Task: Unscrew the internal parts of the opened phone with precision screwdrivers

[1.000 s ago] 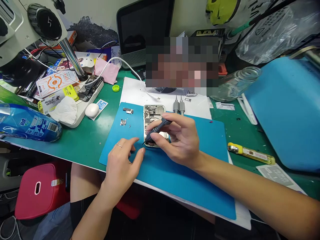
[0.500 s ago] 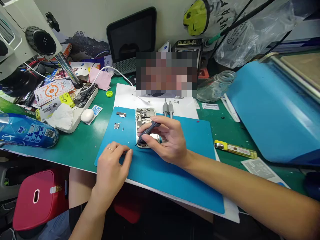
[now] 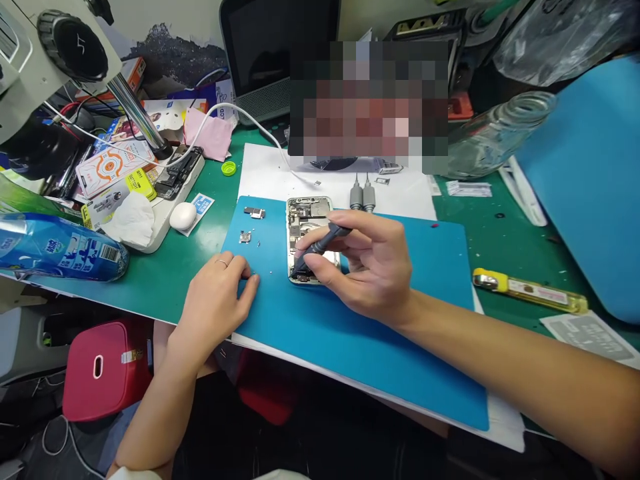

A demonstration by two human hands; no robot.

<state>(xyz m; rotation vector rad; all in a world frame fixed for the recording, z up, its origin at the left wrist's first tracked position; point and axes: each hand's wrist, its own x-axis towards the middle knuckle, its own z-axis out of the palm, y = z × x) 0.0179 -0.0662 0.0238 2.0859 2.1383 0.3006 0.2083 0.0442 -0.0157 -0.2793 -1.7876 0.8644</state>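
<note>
My right hand (image 3: 373,267) is closed around a dark pen-shaped screwdriver (image 3: 320,248), its tip at the lower left corner of an opened phone (image 3: 309,212). The phone lies face up with its inner parts bare, partly covered by my fingers. It rests on a blue mat (image 3: 400,373). My left hand (image 3: 217,287) lies at the mat's left edge, fingers curled in, and I see nothing in it. Small metal phone parts (image 3: 245,237) sit between that hand and the phone's left side. Two grey screwdrivers (image 3: 363,195) lie just behind the phone.
Left of the mat are a white earbud case (image 3: 183,216), a blue bottle (image 3: 65,248) and a microscope stand (image 3: 135,110). To the right lie a yellow box cutter (image 3: 530,291) and a glass jar (image 3: 500,137). Behind, a screen (image 3: 275,60) stands near a blurred-out patch.
My view has shifted, so the bench appears further right and closer. The screwdriver tip has moved from just off the phone's lower left edge onto its corner. My left hand stays curled.
</note>
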